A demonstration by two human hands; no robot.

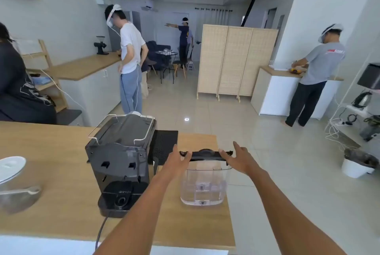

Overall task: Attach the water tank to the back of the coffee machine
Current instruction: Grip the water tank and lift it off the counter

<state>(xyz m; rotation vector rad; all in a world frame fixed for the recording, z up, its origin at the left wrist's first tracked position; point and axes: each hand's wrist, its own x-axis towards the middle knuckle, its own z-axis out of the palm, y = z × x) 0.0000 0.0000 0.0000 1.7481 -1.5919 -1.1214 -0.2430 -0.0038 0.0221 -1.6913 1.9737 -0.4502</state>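
Water tank (pixel 202 184) stands upright on the desk (pixel 51 172), just right of the coffee machine (pixel 120 164), whose back with its mounting slots faces us, so we judge the step is to take a firm hold at both ends of the dark lid, lift it level and drop it straight onto those slots. Our left hand (pixel 176 163) has spread fingers (pixel 186 157) at the lid's left end, our right hand (pixel 239 161) open at its right end, neither yet closed around it.
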